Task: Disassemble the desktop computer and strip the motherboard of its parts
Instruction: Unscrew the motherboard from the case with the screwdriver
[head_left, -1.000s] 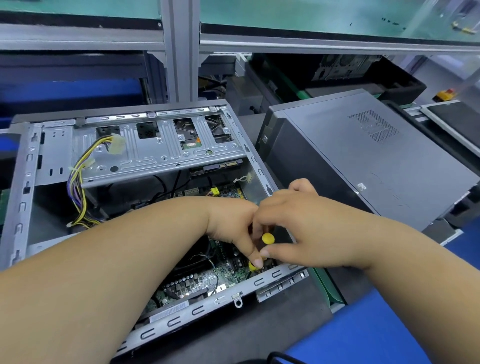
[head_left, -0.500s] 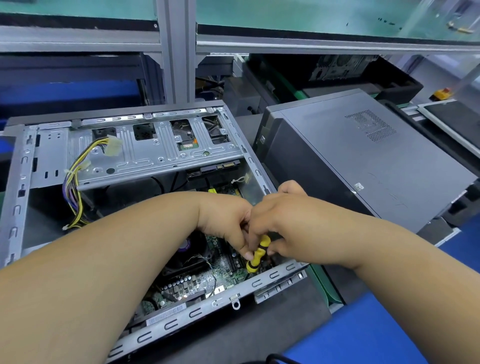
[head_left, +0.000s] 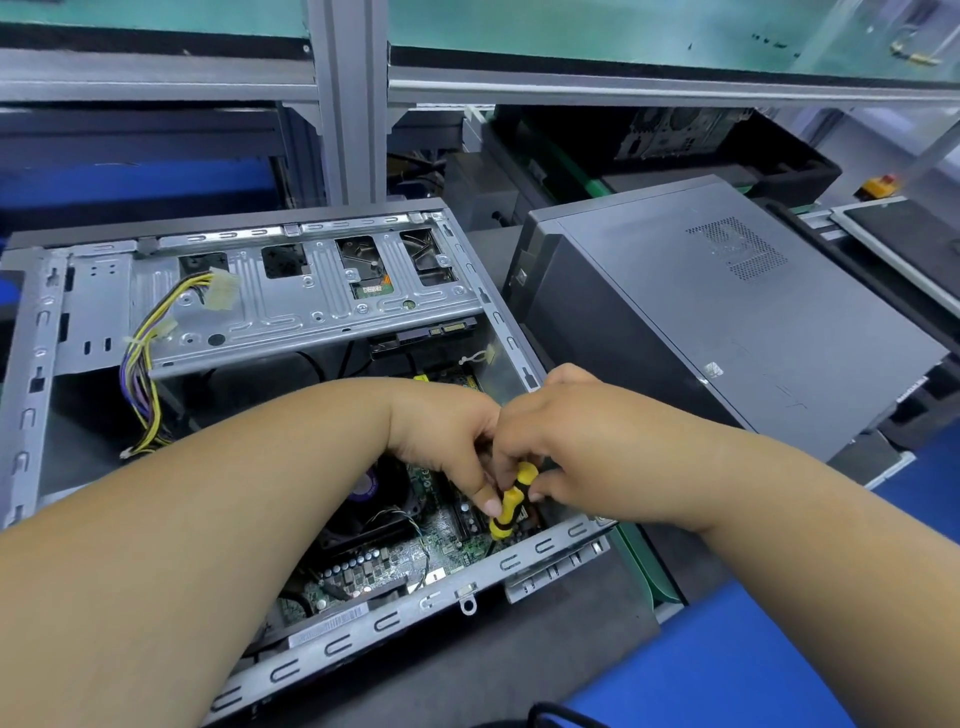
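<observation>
A: Presently, from the head view, an open computer case (head_left: 291, 332) is seen lying on its side on the bench; the motherboard (head_left: 441, 540) is exposed at its floor, beside a black cooler fan (head_left: 374, 499).

B: Noted; a yellow-and-black screwdriver (head_left: 511, 501) is held tilted over the board's right edge, near the case's front rail; its tip is hidden.

A: The right hand (head_left: 566, 447) is curled round the handle's upper part; the left hand (head_left: 447, 441) is pinching the handle lower down, thumb pressed to it.

B: Agreed; a bundle of yellow and purple cables (head_left: 143, 374) is seen hanging at the left of the drive cage (head_left: 311, 301); a second, closed computer tower (head_left: 727, 312) is recorded just beside the case, on its right.
</observation>
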